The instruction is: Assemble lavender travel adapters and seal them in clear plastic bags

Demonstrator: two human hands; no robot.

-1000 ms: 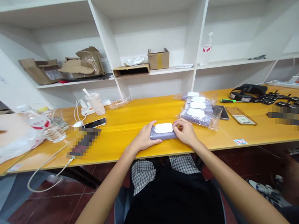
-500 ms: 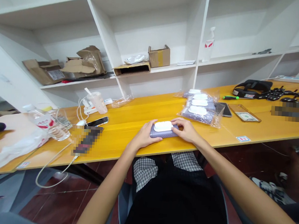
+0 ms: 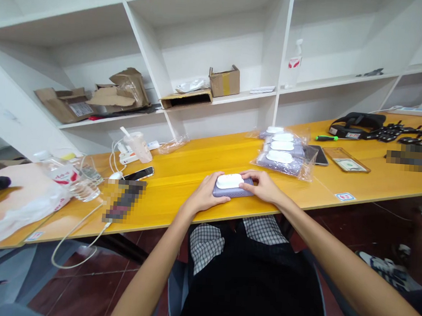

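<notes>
A small purple-grey box (image 3: pixel 233 193) with holes in its front side lies on the yellow table, a white rounded oval piece (image 3: pixel 230 181) on top of it. Around the box's left end my left hand (image 3: pixel 208 194) is closed, thumb along the front and fingers behind. My right hand (image 3: pixel 261 186) grips the right end, its thumb against the right end of the white piece and its fingers bent over the back. Further back to the right, several similar purple-grey boxes with white tops (image 3: pixel 280 157) lie in clear plastic bags.
Right of the bagged boxes are a dark phone (image 3: pixel 319 155), a clear case with a banknote (image 3: pixel 348 163), a green screwdriver (image 3: pixel 326 138) and a black headset (image 3: pixel 356 126). At left are a phone (image 3: pixel 139 173), a cup (image 3: pixel 139 147), cables and a water bottle (image 3: pixel 68 176). Shelves hold cardboard boxes (image 3: pixel 225 82).
The view has shifted slightly. Both hands keep their hold on the box, which stays in nearly the same place; my right thumb sits slightly further left against the white piece.
</notes>
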